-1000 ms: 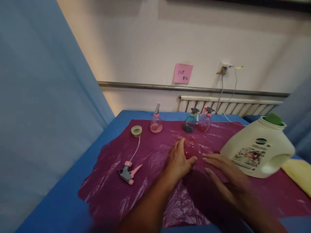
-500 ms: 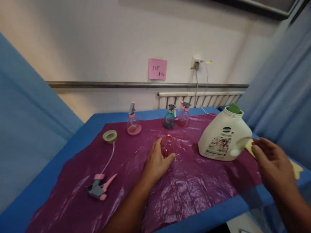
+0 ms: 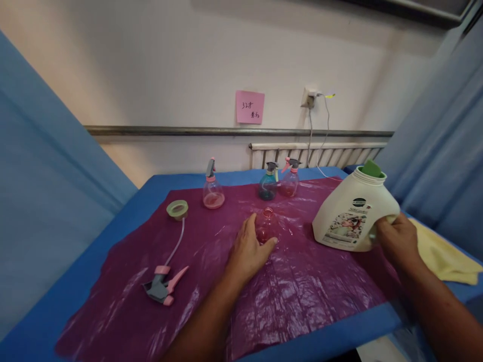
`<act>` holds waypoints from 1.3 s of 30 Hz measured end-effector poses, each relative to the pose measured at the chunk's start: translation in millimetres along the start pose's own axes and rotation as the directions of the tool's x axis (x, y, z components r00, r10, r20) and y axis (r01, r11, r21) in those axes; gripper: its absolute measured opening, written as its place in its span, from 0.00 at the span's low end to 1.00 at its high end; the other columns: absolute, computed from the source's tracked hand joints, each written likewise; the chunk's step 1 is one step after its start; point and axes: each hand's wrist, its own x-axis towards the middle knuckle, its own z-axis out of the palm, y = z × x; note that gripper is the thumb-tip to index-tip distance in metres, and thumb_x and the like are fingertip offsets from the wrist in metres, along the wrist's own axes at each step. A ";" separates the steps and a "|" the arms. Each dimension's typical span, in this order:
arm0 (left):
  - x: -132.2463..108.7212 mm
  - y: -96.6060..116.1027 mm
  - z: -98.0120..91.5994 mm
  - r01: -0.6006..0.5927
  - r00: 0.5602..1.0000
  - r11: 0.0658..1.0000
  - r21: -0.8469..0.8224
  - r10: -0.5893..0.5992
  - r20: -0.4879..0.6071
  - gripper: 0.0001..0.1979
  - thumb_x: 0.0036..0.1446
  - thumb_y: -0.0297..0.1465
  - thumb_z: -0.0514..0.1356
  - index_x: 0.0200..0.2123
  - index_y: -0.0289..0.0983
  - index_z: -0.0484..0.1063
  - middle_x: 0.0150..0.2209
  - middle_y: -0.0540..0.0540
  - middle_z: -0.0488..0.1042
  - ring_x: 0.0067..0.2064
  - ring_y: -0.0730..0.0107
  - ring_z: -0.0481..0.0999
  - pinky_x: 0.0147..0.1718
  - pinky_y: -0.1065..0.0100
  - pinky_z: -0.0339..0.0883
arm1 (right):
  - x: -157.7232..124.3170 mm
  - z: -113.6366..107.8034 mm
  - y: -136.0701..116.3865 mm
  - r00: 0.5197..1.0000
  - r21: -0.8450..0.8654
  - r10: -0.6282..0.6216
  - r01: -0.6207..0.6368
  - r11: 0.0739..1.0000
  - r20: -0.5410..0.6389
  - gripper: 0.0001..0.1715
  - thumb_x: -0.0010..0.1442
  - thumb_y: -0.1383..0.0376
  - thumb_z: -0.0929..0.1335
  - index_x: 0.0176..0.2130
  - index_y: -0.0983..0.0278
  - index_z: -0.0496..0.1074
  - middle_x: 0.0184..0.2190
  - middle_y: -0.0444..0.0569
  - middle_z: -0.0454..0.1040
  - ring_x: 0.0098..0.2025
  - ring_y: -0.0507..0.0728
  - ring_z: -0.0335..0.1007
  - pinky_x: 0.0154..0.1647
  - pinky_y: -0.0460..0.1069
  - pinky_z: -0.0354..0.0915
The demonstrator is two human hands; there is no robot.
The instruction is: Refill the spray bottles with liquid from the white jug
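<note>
1. Head view: the left hand (image 3: 249, 246) curls around the small pink bottle (image 3: 266, 229), which stands upright and open in the middle of the purple sheet (image 3: 302, 296). Its trigger head (image 3: 164, 285) lies well apart to the left.
2. The right hand (image 3: 396, 241) is closed on the handle of the white jug (image 3: 352, 213), which rests on the sheet. Its green cap (image 3: 372, 168) is still on, and the bottle looks empty.

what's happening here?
One person is at a blue table covered by a purple plastic sheet. The left hand is closed around a small pink bottle that stands open-topped on the sheet. The right hand grips the handle of a white jug with a green cap. A detached spray head with its tube lies to the left, and three spray bottles stand at the back.
</note>
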 end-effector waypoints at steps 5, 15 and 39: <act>-0.1 0.4 0.3 0.006 1.000 1.000 -0.001 -0.006 0.004 0.47 0.60 0.40 0.70 0.77 0.37 0.57 0.77 0.32 0.65 0.77 0.42 0.66 0.77 0.45 0.59 | 3.0 2.1 -9.6 0.992 0.009 0.126 -0.127 0.992 0.021 0.06 0.55 0.61 0.76 0.31 0.62 0.82 0.26 0.51 0.81 0.25 0.57 0.74 0.24 0.49 0.64; 0.7 -6.3 4.6 -0.013 0.998 0.999 -0.049 0.010 -0.061 0.44 0.60 0.39 0.71 0.76 0.40 0.59 0.75 0.35 0.68 0.76 0.42 0.69 0.75 0.43 0.62 | 24.3 -10.3 -51.9 0.996 -0.121 0.031 -0.020 0.992 0.083 0.07 0.54 0.60 0.73 0.32 0.61 0.82 0.28 0.48 0.79 0.32 0.59 0.74 0.34 0.53 0.65; -5.1 4.8 0.0 -0.062 0.998 0.997 0.047 0.062 0.000 0.45 0.62 0.37 0.69 0.77 0.33 0.59 0.76 0.29 0.65 0.77 0.39 0.65 0.77 0.42 0.60 | 49.4 4.3 -94.9 0.815 -0.585 -0.302 0.569 0.578 0.495 0.25 0.59 0.55 0.64 0.46 0.57 0.85 0.34 0.53 0.85 0.33 0.65 0.79 0.33 0.54 0.62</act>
